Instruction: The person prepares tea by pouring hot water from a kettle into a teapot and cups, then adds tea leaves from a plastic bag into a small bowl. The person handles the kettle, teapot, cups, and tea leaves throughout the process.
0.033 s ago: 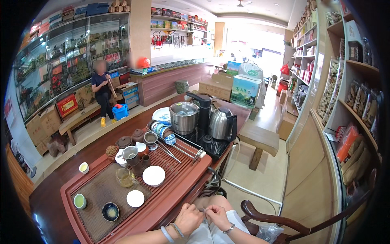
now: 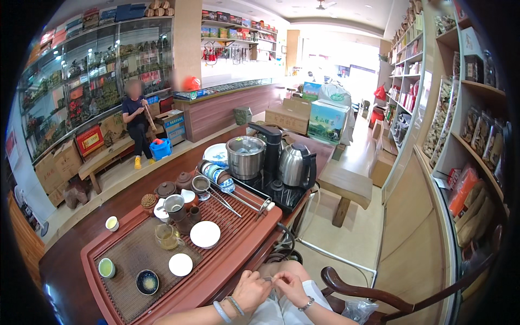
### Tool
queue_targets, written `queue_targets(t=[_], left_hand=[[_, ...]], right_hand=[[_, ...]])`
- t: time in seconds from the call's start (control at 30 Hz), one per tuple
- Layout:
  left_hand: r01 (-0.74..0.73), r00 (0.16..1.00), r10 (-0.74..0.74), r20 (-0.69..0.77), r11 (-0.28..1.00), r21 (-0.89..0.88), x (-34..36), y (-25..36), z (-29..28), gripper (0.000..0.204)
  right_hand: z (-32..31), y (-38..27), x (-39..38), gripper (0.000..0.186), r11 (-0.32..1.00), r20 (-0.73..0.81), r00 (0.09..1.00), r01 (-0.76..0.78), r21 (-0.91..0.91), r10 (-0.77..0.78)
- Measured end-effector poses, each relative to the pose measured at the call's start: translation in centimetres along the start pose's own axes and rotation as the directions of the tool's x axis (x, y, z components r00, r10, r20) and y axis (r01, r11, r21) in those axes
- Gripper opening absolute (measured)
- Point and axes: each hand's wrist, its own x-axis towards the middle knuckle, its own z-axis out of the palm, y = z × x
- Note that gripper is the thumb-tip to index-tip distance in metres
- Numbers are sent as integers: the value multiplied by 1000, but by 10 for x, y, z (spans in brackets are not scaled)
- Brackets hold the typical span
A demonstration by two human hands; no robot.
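My left hand (image 2: 253, 288), with bracelets at its wrist, is closed above my lap. Close beside it, my right hand (image 2: 290, 287) has its fingers pinched together. Something small and thin seems to lie between the two hands, but I cannot make out what. Nearest to them on the red tea tray (image 2: 227, 259) are a white lidded bowl (image 2: 181, 265) and a round white dish (image 2: 205, 234). A dark glazed cup (image 2: 147, 282), a glass pitcher (image 2: 168, 236) with pale liquid and a green-filled cup (image 2: 106, 267) stand farther left.
Behind the tray are a steel pot (image 2: 245, 157), a steel kettle (image 2: 296, 165) and metal tongs (image 2: 225, 201). At my right is a wooden chair arm (image 2: 357, 293). Beyond the table stands a wooden bench (image 2: 345, 187); a person (image 2: 138, 116) sits far left holding a long object.
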Motion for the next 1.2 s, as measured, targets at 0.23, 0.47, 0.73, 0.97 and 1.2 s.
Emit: queue_targets(t=[0.23, 0.47, 0.73, 0.97, 1.2], left_hand=[[92, 991, -102, -87, 990, -110, 13, -6, -31, 16], [100, 946, -117, -304, 992, -71, 29, -23, -65, 14], [121, 871, -212, -443, 967, -226, 35, -57, -98, 11], [191, 840, -269, -471, 959, -208, 29, -66, -122, 13], [186, 860, -265, -436, 959, -216, 28, -65, -134, 21]], right_hand=[[4, -54, 6, 73, 937, 381, 895, 311, -156, -233], [17, -99, 50, 51, 803, 535, 811, 474, -362, -238], [62, -148, 109, 53, 659, 621, 696, 661, -358, -360], [98, -154, 124, 55, 729, 654, 680, 624, -279, -331], [99, -154, 126, 39, 846, 618, 769, 432, -312, -164]])
